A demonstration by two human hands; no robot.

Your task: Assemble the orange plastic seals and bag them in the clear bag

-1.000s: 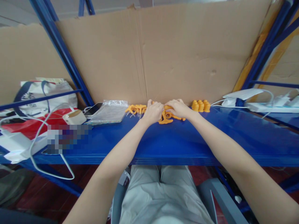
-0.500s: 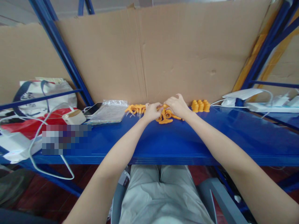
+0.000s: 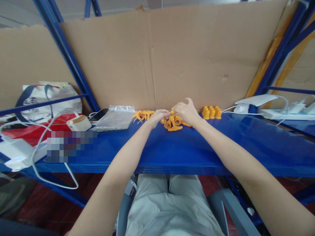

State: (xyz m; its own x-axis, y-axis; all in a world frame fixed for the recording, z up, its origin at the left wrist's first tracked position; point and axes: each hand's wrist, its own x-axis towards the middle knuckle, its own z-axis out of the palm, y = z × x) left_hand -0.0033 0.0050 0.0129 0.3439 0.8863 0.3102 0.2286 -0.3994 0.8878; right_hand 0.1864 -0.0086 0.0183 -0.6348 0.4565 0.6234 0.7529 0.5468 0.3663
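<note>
Because the orange parts [image 3: 175,128] look like smooth, hard plastic, I'd guess they are light and stiff, not easy to break, but maybe a bit slippery. They lie in a small heap on the blue bench [image 3: 177,147], by the two hands. A fat round end looks like a good place to hold one. The left hand [image 3: 157,117] has its fingers nearly straight and close together; I can't tell if its grip has anything. The right hand [image 3: 186,111] has its thumb up and its fingers bent down by a small orange piece [image 3: 173,112], but I can't see how tight that grip is.
</note>
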